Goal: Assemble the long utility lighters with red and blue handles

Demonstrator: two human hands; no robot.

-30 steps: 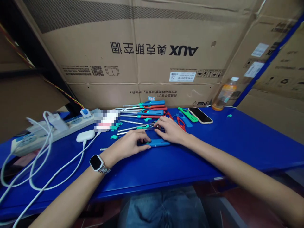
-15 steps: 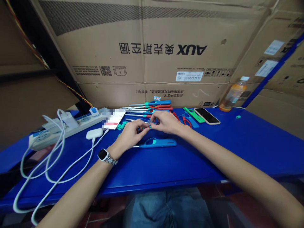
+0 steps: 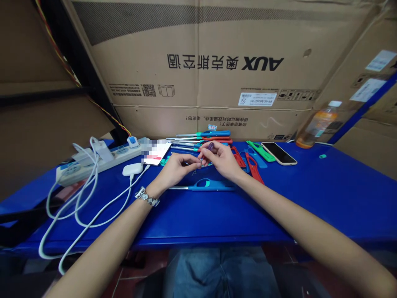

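My left hand point(image 3: 176, 171), with a watch on its wrist, is closed in a pinch just above the table. My right hand point(image 3: 222, 160) meets it fingertip to fingertip, also pinching. A small thin metal piece point(image 3: 194, 172) shows under the left fingertips; its kind is too small to tell. A small dark purple piece point(image 3: 211, 146) sits among the right fingers. In front of both hands lies a blue long-necked lighter point(image 3: 214, 185), its metal tube pointing left. Behind them several assembled long-necked lighters point(image 3: 217, 133) lie in a pile, partly hidden by the right hand.
Red casing halves point(image 3: 254, 169), a blue casing point(image 3: 259, 157) and a green casing point(image 3: 260, 150) lie right of my hands, beside a phone point(image 3: 279, 153). A drink bottle point(image 3: 319, 125) stands at the back right. On the left are a power strip point(image 3: 89, 163) and white cables point(image 3: 113, 209).
The view has swung slightly left. My right hand has turned, and the dark purple piece now shows in its fingers. The thin metal piece now shows below the left fingertips.
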